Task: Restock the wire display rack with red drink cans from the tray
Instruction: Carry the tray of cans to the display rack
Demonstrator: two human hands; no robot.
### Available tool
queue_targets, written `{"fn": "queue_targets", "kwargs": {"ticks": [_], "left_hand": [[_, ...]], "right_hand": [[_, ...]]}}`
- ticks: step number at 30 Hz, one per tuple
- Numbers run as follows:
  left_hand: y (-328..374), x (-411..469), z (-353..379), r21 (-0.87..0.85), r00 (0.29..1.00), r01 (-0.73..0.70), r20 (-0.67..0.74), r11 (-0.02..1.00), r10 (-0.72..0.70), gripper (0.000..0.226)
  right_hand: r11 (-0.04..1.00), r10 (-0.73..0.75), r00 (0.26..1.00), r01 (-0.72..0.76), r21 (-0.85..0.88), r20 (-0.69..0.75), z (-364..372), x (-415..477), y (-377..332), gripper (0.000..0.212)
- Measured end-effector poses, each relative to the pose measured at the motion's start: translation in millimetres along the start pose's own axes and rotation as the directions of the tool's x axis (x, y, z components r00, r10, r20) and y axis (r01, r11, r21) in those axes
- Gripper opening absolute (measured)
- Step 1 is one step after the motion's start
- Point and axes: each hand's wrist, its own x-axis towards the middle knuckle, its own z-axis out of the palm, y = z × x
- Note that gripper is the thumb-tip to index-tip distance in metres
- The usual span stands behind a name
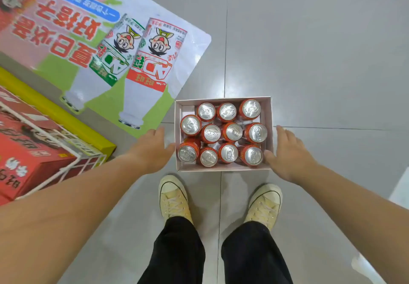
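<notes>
A shallow white cardboard tray (268, 115) sits low in front of my feet, filled with several upright red drink cans (232, 132) with silver tops. My left hand (152, 148) is beside the tray's left wall, fingers straight and apart, thumb touching the wall. My right hand (287, 151) mirrors it at the right wall, thumb at the near right corner. Neither hand wraps around anything. The white wire display rack (73, 148) shows at the far left edge.
Red cartons (33, 162) sit inside the wire rack, next to a yellow base (66, 117). A large drink poster (110, 47) lies flat at the upper left. Grey floor tiles spread to the right. My two shoes (173, 197) stand just behind the tray.
</notes>
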Motion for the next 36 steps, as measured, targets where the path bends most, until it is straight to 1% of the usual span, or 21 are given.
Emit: {"fn": "queue_targets", "kwargs": {"ticks": [3,5,7,9,10,11,13,14,18,21,25,26,30,31,34,36], "left_hand": [[-5.8,41.0,17.3,-0.105,0.997,0.073,-0.008,0.992,-0.074,0.070],[-2.7,61.5,22.4,-0.179,0.999,0.042,-0.008,0.983,-0.044,0.067],[4.6,77.3,28.5,-0.252,0.999,-0.034,0.002,0.967,0.036,0.049],[10.3,89.0,34.3,-0.254,0.996,-0.086,0.007,0.963,0.091,0.027],[9.2,94.8,38.3,-0.264,0.998,-0.064,0.001,0.963,0.066,0.020],[7.5,99.2,42.4,-0.315,1.000,-0.018,0.006,0.949,0.021,0.015],[4.4,102.9,48.8,-0.455,0.997,0.072,0.047,0.888,-0.057,0.008],[3.9,102.6,50.5,-0.485,0.996,0.084,0.050,0.871,-0.069,0.008],[6.5,92.6,45.9,-0.501,0.999,0.045,0.008,0.864,-0.048,0.012],[7.3,76.1,33.6,-0.482,0.999,0.042,0.011,0.875,-0.042,0.013],[11.2,35.4,-0.8,-0.484,1.000,0.019,0.004,0.875,-0.019,0.006],[13.8,22.3,-13.6,-0.475,1.000,0.014,-0.002,0.880,-0.017,0.008],[30.7,-40.4,-76.5,-0.393,0.999,-0.039,-0.050,0.919,0.021,0.039],[36.7,-57.3,-93.7,-0.368,0.997,-0.050,-0.070,0.929,0.026,0.043],[55.3,-112.5,-149.7,-0.306,0.993,-0.070,-0.116,0.949,0.036,0.046],[68.5,-147.7,-188.6,-0.314,0.990,-0.092,-0.134,0.945,0.051,0.044]], "right_hand": [[0.996,0.067,0.998,-0.067,0.053,-0.009,14.8,31.9,10.9,0.079],[0.993,0.084,0.996,-0.084,0.080,0.003,22.7,54.1,14.7,0.075],[0.988,0.092,0.996,-0.093,0.121,0.007,31.5,76.1,19.5,0.061],[0.980,0.094,0.995,-0.092,0.174,-0.008,36.5,93.5,23.8,0.040],[0.977,0.093,0.996,-0.088,0.196,-0.015,37.9,99.2,25.6,0.032],[0.972,0.085,0.996,-0.076,0.222,-0.029,39.4,103.4,28.1,0.027],[0.952,0.071,0.996,-0.052,0.302,-0.052,40.7,105.3,29.7,0.022],[0.943,0.070,0.996,-0.045,0.330,-0.064,41.2,104.6,29.6,0.019],[0.926,0.083,0.992,-0.041,0.375,-0.096,37.7,100.0,30.6,0.009],[0.938,0.066,0.992,-0.024,0.345,-0.109,28.1,90.5,32.8,0.012],[0.951,0.027,0.993,0.010,0.308,-0.117,-0.7,54.0,30.6,0.021],[0.953,0.019,0.993,0.016,0.303,-0.113,-12.8,40.6,28.6,0.022],[0.957,-0.011,0.993,0.044,0.286,-0.117,-72.3,-20.9,15.3,0.028],[0.957,-0.020,0.991,0.056,0.285,-0.129,-89.8,-36.9,12.1,0.030],[0.952,-0.040,0.985,0.087,0.292,-0.165,-151.8,-87.5,-0.4,0.034],[0.954,-0.058,0.981,0.108,0.279,-0.183,-198.3,-119.6,-8.9,0.031]]}}
